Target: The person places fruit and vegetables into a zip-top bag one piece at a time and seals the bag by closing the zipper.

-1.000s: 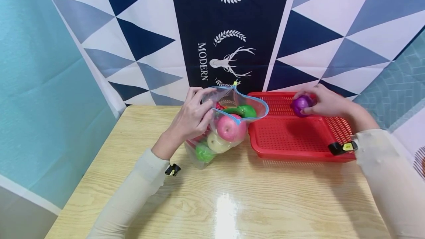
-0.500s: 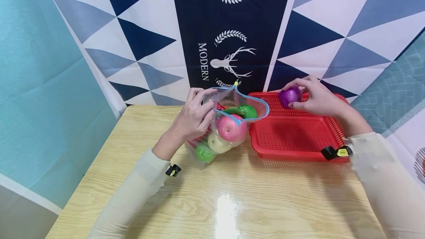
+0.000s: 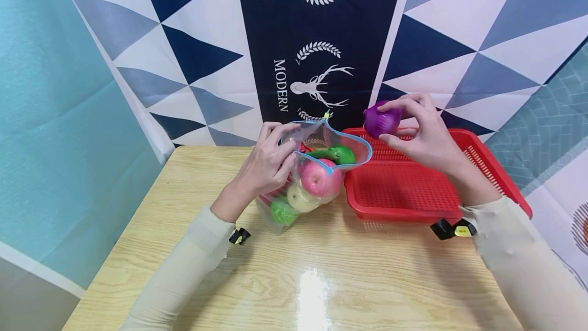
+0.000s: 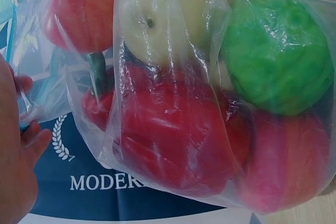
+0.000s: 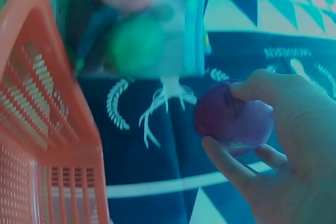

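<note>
My left hand [image 3: 268,161] pinches the blue-edged mouth of a clear zip bag [image 3: 281,225] that stands on the table with its top spread apart. Inside it are a pink apple [image 3: 317,179], a pale round fruit [image 3: 300,199], a green bumpy fruit [image 4: 279,51], a red pepper [image 4: 173,135] and a green pepper [image 3: 343,155]. Between the thumb and fingers of my right hand [image 3: 424,134] is a purple onion [image 3: 382,119], held in the air above the basket's back left, to the right of the bag's mouth. The right wrist view also has the onion [image 5: 231,116] in grip.
A red plastic basket [image 3: 404,213] with perforated walls stands right of the bag, close beside it. Both are on a wooden table [image 3: 220,280]. Behind the table hangs a patterned cloth [image 3: 317,29] with triangles and a deer head.
The right hand has carried the onion left and upward, from over the basket's back wall toward the bag. My left hand and the bag stay where they were. The basket's right end has tipped or shifted.
</note>
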A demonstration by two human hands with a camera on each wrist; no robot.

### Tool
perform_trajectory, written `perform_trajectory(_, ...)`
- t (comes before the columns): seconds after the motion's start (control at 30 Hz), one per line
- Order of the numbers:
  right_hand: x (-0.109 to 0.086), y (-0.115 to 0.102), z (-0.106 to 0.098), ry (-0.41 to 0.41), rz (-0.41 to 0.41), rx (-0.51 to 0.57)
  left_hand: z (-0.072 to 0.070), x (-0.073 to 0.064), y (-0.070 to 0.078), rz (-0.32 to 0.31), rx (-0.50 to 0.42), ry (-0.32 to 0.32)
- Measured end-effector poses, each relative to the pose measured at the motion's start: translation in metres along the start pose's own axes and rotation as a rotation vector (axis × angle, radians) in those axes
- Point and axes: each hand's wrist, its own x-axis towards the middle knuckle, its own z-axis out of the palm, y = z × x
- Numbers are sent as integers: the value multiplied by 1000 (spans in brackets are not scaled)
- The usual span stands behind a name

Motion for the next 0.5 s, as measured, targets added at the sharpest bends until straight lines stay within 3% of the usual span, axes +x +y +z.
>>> perform_trajectory(0.3, -9, -27, 23, 63, -115, 166, 1, 0, 0, 12, -9, 13)
perform_trajectory(0.5, -13, -37, 43, 18, -189, 198, 0, 0, 1, 6, -17, 11)
